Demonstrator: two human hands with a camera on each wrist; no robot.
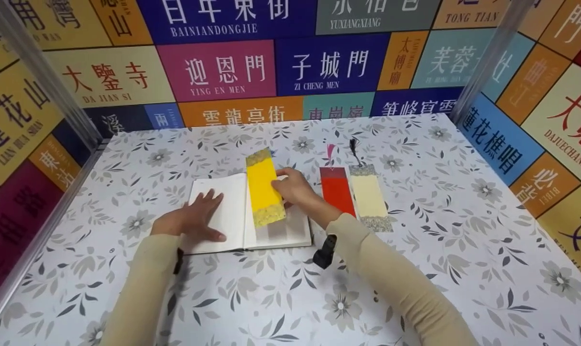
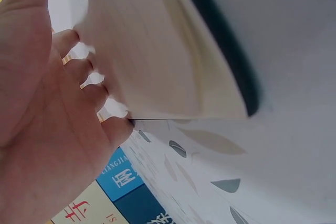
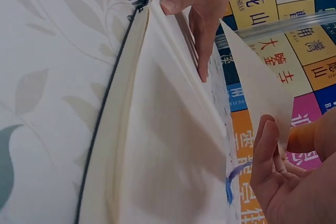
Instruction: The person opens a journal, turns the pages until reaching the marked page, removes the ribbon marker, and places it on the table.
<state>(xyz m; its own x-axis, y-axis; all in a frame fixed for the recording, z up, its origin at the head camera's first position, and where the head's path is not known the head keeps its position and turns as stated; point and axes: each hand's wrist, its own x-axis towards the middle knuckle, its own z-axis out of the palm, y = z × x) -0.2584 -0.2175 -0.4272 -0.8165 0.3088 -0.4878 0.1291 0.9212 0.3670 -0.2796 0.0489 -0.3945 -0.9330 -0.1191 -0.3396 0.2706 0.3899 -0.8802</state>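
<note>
An open book (image 1: pixel 221 211) with blank white pages lies on the table. My left hand (image 1: pixel 197 218) rests on its left page with the fingers spread; in the left wrist view, the fingertips touch the page edge of the book (image 2: pixel 152 51). Between thumb and fingers, my right hand (image 1: pixel 293 187) pinches a yellow bookmark (image 1: pixel 262 182) by its right edge. The bookmark has speckled gold ends and is tilted above the right page. In the right wrist view its pale back (image 3: pixel 262 82) faces the camera, and a blue tassel (image 3: pixel 229 190) hangs near it.
To the right of the book lie a red bookmark (image 1: pixel 337 190) with a pink tassel and a cream bookmark (image 1: pixel 369 194) with a dark tassel. A flower-patterned cloth covers the table (image 1: pixel 271 302). Panels with printed characters (image 1: pixel 213 69) stand behind and at both sides.
</note>
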